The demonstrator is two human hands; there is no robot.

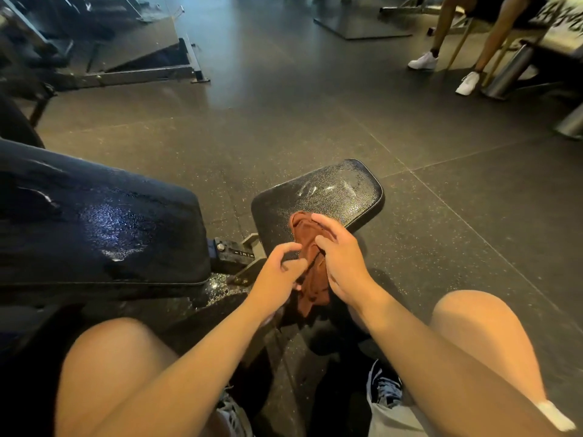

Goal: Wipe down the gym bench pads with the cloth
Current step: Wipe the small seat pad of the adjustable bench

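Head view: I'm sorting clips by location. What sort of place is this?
Most likely a gym: a black seat pad and back pad, speckled rubber floor, and a metal machine frame beyond. The right hand holds a brown cloth at the seat pad.

The right hand (342, 263) is gripping a crumpled rust-brown cloth (310, 244) over the near end of a small black textured vinyl seat pad (334, 190), while the left hand (277, 275) is pinching the cloth's hanging lower part. A larger black vinyl back pad (94, 222) is glistening wet at left, over a speckled dark rubber floor (284, 121).
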